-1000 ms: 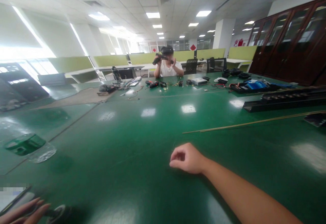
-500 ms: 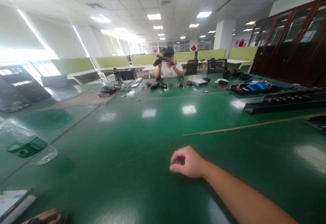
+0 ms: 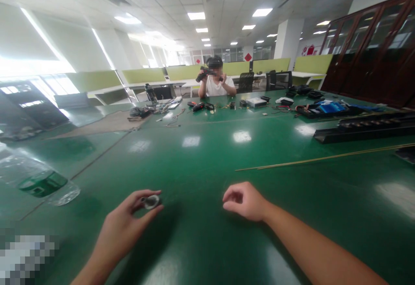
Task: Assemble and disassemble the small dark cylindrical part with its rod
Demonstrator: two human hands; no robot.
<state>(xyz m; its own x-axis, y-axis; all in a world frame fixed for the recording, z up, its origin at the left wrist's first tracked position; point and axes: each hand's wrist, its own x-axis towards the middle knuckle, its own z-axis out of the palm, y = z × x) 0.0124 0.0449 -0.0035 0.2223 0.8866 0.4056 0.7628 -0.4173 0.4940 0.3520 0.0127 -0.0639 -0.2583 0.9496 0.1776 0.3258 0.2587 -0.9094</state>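
My left hand [image 3: 129, 216] is over the near part of the green table [image 3: 201, 241]. Between its thumb and fingers it grips a small grey ring-shaped part [image 3: 151, 202] with a hollow middle; its exact kind cannot be made out. My right hand [image 3: 244, 201] is at the table to the right, loosely curled, with a gap between thumb and fingers. Nothing shows inside it. The two hands are apart.
A clear plastic bottle with a green label [image 3: 43, 184] lies at left. Two thin brass-coloured rods [image 3: 311, 160] and a black rail [image 3: 350, 132] are at right. Across the table sits a person [image 3: 215, 84] holding a black device. Tools and parts lie along the far side.
My left hand has come up from the lower left edge to the middle, with the grey ring-shaped part in its fingers. My right hand keeps its curled pose; the view has shifted slightly.
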